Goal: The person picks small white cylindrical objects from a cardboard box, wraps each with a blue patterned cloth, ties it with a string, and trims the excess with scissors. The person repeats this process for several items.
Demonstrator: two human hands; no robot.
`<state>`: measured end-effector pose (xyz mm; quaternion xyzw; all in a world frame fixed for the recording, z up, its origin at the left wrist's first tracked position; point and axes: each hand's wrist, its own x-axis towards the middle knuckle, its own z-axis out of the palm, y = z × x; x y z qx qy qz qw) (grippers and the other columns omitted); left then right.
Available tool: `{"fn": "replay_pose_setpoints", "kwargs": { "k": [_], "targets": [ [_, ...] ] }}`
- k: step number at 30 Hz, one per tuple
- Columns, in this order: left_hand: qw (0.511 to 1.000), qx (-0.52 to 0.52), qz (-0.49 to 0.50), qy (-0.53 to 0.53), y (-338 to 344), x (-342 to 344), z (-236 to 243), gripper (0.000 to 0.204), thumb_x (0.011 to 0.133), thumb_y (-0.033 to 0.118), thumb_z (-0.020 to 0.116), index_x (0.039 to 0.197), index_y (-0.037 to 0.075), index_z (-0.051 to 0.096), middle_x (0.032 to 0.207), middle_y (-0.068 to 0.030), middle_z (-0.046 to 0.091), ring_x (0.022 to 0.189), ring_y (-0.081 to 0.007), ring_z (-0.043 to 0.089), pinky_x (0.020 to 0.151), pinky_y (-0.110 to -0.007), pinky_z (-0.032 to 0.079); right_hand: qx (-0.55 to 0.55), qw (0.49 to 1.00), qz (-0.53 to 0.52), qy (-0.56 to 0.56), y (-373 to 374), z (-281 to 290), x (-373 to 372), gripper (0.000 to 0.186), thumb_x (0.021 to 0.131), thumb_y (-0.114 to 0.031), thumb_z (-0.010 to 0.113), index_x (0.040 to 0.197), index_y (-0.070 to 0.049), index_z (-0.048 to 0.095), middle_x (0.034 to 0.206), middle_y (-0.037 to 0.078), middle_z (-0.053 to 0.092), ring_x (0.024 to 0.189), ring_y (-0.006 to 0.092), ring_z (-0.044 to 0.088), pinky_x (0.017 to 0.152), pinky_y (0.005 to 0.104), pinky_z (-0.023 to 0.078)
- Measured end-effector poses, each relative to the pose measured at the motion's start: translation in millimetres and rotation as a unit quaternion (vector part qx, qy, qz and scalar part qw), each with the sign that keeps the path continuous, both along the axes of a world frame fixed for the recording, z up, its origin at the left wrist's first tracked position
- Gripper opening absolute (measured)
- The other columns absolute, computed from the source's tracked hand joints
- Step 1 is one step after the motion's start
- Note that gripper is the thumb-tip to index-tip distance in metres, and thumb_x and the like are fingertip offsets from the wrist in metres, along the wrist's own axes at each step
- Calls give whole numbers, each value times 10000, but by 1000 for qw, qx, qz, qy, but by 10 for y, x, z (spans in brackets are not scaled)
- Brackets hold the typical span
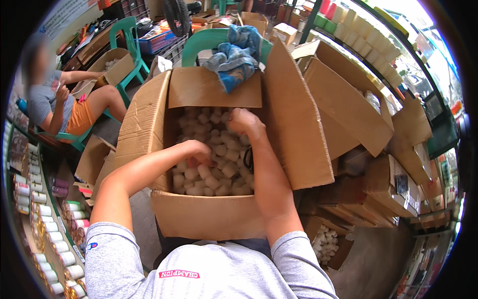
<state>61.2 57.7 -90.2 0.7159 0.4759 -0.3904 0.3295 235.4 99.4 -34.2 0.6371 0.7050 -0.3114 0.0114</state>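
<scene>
In front of me, a large cardboard box (209, 215) with raised flaps holds a heap of small white cylindrical pieces (231, 155), perhaps little thread rolls. My left hand (200, 151) reaches over the box's left side, down to the heap; its fingers are blurred by motion. Farther in, near the back right corner, my right hand (244, 121) is closed with its fingers curled down. Whatever lies in its fingers is hidden. Beside my right forearm, against the box's right wall, shows a dark loop (248, 158).
A blue cloth (233, 57) hangs on the green chair (196, 46) behind the box. At left, a seated person (50, 99) works near an open carton (115, 67). Stacked cartons (343, 99) crowd my right; spool racks (52, 234) line the lower left.
</scene>
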Motion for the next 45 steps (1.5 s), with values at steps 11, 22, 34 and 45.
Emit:
{"fn": "replay_pose_setpoints", "kwargs": {
  "k": [11, 22, 34, 45],
  "targets": [
    [883, 469, -20, -19, 1064, -273, -446, 502, 866, 354, 581, 1293, 92, 564, 1356, -122, 541, 1269, -292, 485, 1069, -475, 329, 103, 988, 73, -87, -189, 337, -195, 407, 904, -426, 601, 1077, -65, 674, 1047, 159, 694, 999, 319, 661, 850, 428, 527],
    [886, 450, 80, -76, 1212, -987, -1302, 513, 860, 404, 578, 1301, 143, 563, 1391, -99, 511, 1309, -284, 432, 1097, -472, 277, 92, 989, 100, -52, -207, 411, -235, 349, 910, -354, 602, 940, -11, 662, 921, 181, 697, 880, 336, 680, 762, 438, 543],
    [882, 438, 89, -150, 1253, -934, -1327, 526, 853, 458, 574, 1311, 199, 561, 1430, -74, 478, 1354, -277, 374, 1128, -468, 221, 61, 990, 104, -67, -158, 331, -281, 296, 905, -334, 602, 935, -48, 672, 915, 152, 699, 891, 321, 672, 773, 437, 530],
    [879, 358, 48, -311, 1308, -700, -1374, 538, 846, 508, 570, 1319, 251, 560, 1465, -51, 447, 1394, -269, 322, 1156, -465, 169, 62, 991, 96, -71, -101, 314, -236, 292, 903, -328, 614, 994, -59, 681, 988, 138, 700, 960, 319, 658, 820, 434, 521]
  ]
}}
